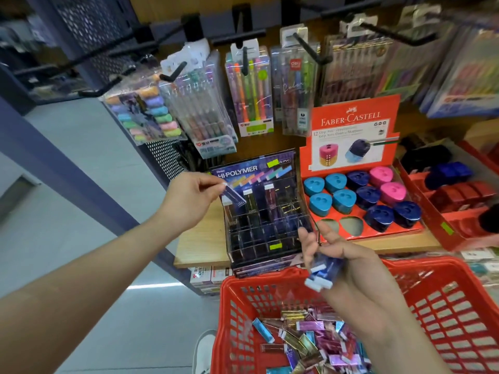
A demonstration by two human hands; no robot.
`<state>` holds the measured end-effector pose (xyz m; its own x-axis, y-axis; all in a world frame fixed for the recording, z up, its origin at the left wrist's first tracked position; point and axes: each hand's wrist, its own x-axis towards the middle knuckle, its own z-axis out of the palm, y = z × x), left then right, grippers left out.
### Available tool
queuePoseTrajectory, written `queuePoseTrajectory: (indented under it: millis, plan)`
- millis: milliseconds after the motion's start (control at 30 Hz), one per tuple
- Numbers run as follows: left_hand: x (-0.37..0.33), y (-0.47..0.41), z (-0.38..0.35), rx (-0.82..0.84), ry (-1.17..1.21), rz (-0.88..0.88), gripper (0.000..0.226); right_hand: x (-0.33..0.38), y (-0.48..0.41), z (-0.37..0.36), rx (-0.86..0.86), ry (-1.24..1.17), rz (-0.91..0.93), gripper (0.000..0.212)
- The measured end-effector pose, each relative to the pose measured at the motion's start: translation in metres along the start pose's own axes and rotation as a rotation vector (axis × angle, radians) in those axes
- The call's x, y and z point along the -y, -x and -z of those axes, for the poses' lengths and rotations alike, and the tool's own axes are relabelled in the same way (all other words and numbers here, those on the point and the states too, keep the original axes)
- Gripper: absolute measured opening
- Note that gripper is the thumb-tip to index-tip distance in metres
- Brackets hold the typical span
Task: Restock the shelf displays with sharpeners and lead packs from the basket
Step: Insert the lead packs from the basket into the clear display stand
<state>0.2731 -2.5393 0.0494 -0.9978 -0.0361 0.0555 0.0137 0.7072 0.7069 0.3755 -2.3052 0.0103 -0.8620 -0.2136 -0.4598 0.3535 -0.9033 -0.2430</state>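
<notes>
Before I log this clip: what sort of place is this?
Most likely a stationery shop aisle. Clear packs of coloured pens hang from black peg hooks, a red cardboard Faber-Castell display holds triangular blue and pink sharpeners, and a red plastic shopping basket holds small lead packs.

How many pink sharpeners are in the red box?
2. One pink sharpener sits far right in the back row of the Faber-Castell tray; the other pink sharpener is just in front of it. None look hidden.
</notes>
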Motion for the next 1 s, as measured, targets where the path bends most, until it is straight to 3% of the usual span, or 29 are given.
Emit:
queuePoseTrajectory:
  millis: [67,100,300,367,467,533,667,867,933,1000]
  plan:
    - [0.005,-0.006,-0.004,-0.010,-0.118,-0.048,0.018,0.000,-0.002,0.004,0.025,-0.009,-0.003,0.108]
    - [0.006,-0.008,-0.006,-0.012,-0.169,-0.075,0.018,-0.001,-0.003,0.005,0.030,-0.017,-0.001,0.117]
    - [0.006,-0.020,-0.013,0.024,-0.403,-0.201,0.019,-0.006,0.001,0.003,0.052,-0.038,-0.005,0.125]
    - [0.005,-0.019,-0.016,0.031,-0.454,-0.234,0.018,-0.007,0.005,-0.001,0.046,-0.001,-0.013,0.118]
    - [0.008,-0.017,-0.022,0.056,-0.534,-0.286,0.015,-0.008,0.010,-0.004,0.028,0.055,-0.019,0.062]
    - [0.011,-0.017,-0.025,0.067,-0.591,-0.325,0.015,-0.009,0.012,-0.004,0.009,0.079,-0.040,0.039]
    - [0.018,-0.023,-0.032,0.075,-0.712,-0.435,0.023,-0.014,0.010,-0.003,-0.050,0.079,-0.044,0.030]
    - [0.009,-0.026,-0.038,0.009,-0.815,-0.401,0.018,-0.012,0.007,-0.003,-0.057,-0.031,-0.037,0.034]
    - [0.003,-0.024,-0.036,0.000,-0.784,-0.354,0.018,-0.013,0.008,-0.004,-0.061,-0.026,-0.025,0.038]
    - [-0.007,-0.015,-0.032,0.007,-0.601,-0.244,0.016,-0.013,0.007,-0.003,-0.043,-0.039,-0.012,0.044]
